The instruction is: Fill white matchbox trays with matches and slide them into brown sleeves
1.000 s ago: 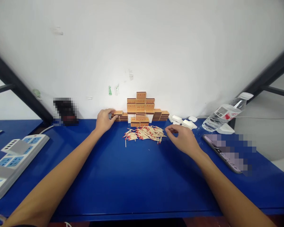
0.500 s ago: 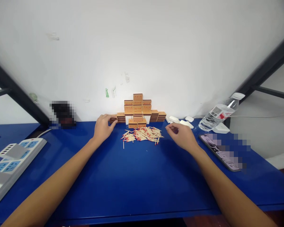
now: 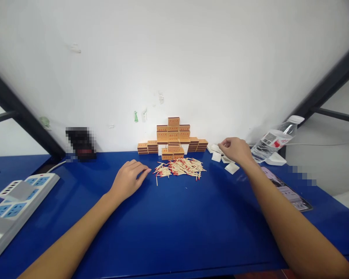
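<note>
A stepped stack of orange matchboxes (image 3: 173,135) stands against the wall at the back of the blue table. A loose heap of red-tipped matches (image 3: 186,167) lies just in front of it. My left hand (image 3: 129,178) hovers left of the matches, thumb and fingers apart, holding nothing visible. On the right, my right hand (image 3: 236,149) is over several small white trays (image 3: 232,167), its fingers curled into a pinch. Those fingertips are close to a pale tray at the back; whether they grip it is hidden.
A water bottle (image 3: 272,141) leans at the right, with a white block (image 3: 276,159) beside it. Partly behind my right forearm lies a phone (image 3: 291,193). To the left are a power strip (image 3: 26,205) and a dark object (image 3: 81,143).
My left hand has drawn back from the matchboxes at the stack's left end. My right hand has moved right, over the white trays. Several of these now lie differently.
</note>
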Available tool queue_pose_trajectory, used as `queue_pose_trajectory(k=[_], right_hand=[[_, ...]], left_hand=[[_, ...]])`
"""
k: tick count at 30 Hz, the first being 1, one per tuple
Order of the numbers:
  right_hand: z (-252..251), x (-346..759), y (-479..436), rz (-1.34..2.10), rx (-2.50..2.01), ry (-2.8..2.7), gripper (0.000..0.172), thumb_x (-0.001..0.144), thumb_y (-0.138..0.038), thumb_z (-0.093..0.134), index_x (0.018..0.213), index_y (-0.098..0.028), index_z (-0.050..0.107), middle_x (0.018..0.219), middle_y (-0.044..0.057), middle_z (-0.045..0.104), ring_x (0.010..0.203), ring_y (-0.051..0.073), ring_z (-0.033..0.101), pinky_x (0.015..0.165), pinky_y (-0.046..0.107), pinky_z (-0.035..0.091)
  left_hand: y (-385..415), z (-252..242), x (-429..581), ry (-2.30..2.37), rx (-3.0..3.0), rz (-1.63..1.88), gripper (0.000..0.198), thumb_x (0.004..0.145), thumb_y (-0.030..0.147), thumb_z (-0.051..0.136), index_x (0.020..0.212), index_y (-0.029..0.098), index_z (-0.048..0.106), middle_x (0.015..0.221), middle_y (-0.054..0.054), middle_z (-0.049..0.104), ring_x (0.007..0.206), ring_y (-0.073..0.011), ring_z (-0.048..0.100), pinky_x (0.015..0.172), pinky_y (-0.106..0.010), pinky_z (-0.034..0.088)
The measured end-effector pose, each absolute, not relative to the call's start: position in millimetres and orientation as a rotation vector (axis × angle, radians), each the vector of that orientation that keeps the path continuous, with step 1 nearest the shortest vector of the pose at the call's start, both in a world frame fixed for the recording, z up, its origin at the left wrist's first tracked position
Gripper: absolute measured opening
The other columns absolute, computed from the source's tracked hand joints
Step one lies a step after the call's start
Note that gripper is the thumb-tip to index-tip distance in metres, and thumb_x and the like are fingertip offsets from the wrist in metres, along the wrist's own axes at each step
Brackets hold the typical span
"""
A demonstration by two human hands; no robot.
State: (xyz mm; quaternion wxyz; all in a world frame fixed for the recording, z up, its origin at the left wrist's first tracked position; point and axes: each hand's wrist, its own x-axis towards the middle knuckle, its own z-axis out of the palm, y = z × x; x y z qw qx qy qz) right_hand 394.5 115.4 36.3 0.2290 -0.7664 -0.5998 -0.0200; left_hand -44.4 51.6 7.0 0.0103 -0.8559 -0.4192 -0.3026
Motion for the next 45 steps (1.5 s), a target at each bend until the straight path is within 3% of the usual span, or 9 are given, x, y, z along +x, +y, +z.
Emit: queue_pose_trajectory(k=[3, 6, 13, 20, 27, 31, 33, 40, 45], right_hand=[[24.5, 399.3, 110.5, -0.045, -2.128, -1.846, 0.030, 0.083, -0.050, 0.068, 0.073, -0.022, 0.073, 0.079, 0.009, 0.076, 0.075, 0.026, 0.068, 0.065, 0.034, 0.043], [14.0, 399.2, 110.6, -0.038, -2.113, -2.013, 0.031, 0.081, -0.053, 0.072, 0.073, -0.023, 0.073, 0.072, 0.006, 0.073, 0.071, 0.023, 0.065, 0.063, 0.032, 0.039], [8.9, 390.1, 109.3, -0.055, -2.070, -2.175, 0.019, 0.086, -0.034, 0.066, 0.074, -0.020, 0.072, 0.077, 0.007, 0.074, 0.070, 0.020, 0.064, 0.062, 0.030, 0.039], [26.6, 377.4, 92.4, -0.068, -1.961, -2.225, 0.024, 0.093, -0.038, 0.059, 0.086, -0.019, 0.073, 0.084, 0.008, 0.075, 0.073, 0.020, 0.065, 0.063, 0.029, 0.039], [22.7, 381.0, 92.9, -0.012, -1.935, -2.206, 0.011, 0.085, -0.030, 0.069, 0.081, -0.021, 0.075, 0.082, 0.006, 0.073, 0.072, 0.020, 0.065, 0.067, 0.029, 0.042], [18.4, 369.9, 108.7, -0.115, -1.965, -1.968, 0.034, 0.096, -0.045, 0.057, 0.106, -0.019, 0.076, 0.107, 0.012, 0.075, 0.094, 0.025, 0.069, 0.079, 0.034, 0.048], [14.8, 361.0, 122.3, -0.110, -2.022, -1.827, 0.043, 0.101, -0.048, 0.048, 0.111, -0.015, 0.075, 0.109, 0.014, 0.076, 0.096, 0.026, 0.071, 0.080, 0.034, 0.050], [15.0, 362.4, 135.9, -0.018, -2.138, -1.717, 0.043, 0.100, -0.049, 0.051, 0.105, -0.015, 0.076, 0.108, 0.015, 0.079, 0.093, 0.026, 0.073, 0.073, 0.033, 0.050], [20.9, 378.8, 109.6, 0.210, -2.164, -1.997, 0.027, 0.080, -0.044, 0.078, 0.067, -0.021, 0.072, 0.071, 0.005, 0.075, 0.069, 0.022, 0.068, 0.063, 0.030, 0.043]], left_hand=[[51.9, 4.1, -42.8, -1.193, -2.685, -0.880, 0.026, 0.106, 0.038, 0.055, 0.098, 0.023, 0.075, 0.096, -0.006, 0.079, 0.088, -0.0240, 0.065, 0.084, -0.040, 0.045], [52.3, -1.5, -39.3, -1.101, -2.684, -0.830, 0.024, 0.106, 0.038, 0.056, 0.102, 0.023, 0.075, 0.097, -0.006, 0.079, 0.087, -0.0237, 0.066, 0.082, -0.040, 0.046], [51.2, -5.4, -39.5, -1.026, -2.645, -0.837, 0.025, 0.107, 0.036, 0.054, 0.104, 0.020, 0.073, 0.096, -0.006, 0.078, 0.085, -0.0222, 0.065, 0.081, -0.039, 0.048], [49.5, -4.6, -39.3, -0.955, -2.641, -0.883, 0.019, 0.106, 0.031, 0.057, 0.103, 0.019, 0.072, 0.096, -0.004, 0.077, 0.085, -0.0208, 0.065, 0.082, -0.038, 0.050], [47.2, -3.9, -38.1, -0.940, -2.650, -0.879, 0.016, 0.104, 0.030, 0.061, 0.103, 0.018, 0.071, 0.095, -0.003, 0.077, 0.084, -0.0208, 0.064, 0.079, -0.038, 0.047], [46.1, -3.7, -36.2, -0.915, -2.642, -0.885, 0.016, 0.104, 0.030, 0.061, 0.104, 0.018, 0.072, 0.092, -0.003, 0.076, 0.083, -0.0208, 0.064, 0.076, -0.037, 0.044], [46.5, -3.8, -36.4, -0.907, -2.643, -0.875, 0.016, 0.104, 0.029, 0.061, 0.104, 0.018, 0.072, 0.091, -0.004, 0.076, 0.083, -0.0208, 0.063, 0.076, -0.037, 0.044], [47.7, -2.4, -38.4, -0.897, -2.612, -0.866, 0.016, 0.105, 0.029, 0.060, 0.104, 0.018, 0.072, 0.093, -0.005, 0.076, 0.084, -0.0211, 0.063, 0.077, -0.037, 0.043], [46.6, -2.5, -36.3, -0.882, -2.635, -0.866, 0.017, 0.105, 0.029, 0.059, 0.105, 0.018, 0.072, 0.091, -0.004, 0.075, 0.083, -0.0204, 0.063, 0.075, -0.037, 0.043]])
